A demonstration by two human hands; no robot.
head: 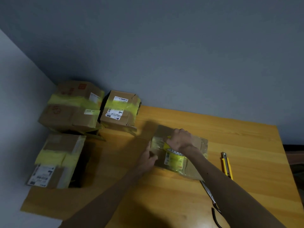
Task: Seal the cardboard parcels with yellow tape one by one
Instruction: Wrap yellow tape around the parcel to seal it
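A flat cardboard parcel [195,167] lies in the middle of the wooden table [246,140], with yellow tape across its top. My right hand [180,139] is curled on top of the parcel and grips a yellow tape roll [168,144], which is mostly hidden under the fingers. My left hand [148,157] holds the parcel's left edge, thumb on top. Three taped parcels stand at the left: a large one [70,106] at the back, a smaller one [120,108] beside it, and one [57,160] nearer to me.
A yellow utility knife [227,165] lies on the table right of the parcel. Scissors [212,199] lie near the front, partly under my right forearm. Grey walls close the back and the left side. The table's right edge runs close to the knife.
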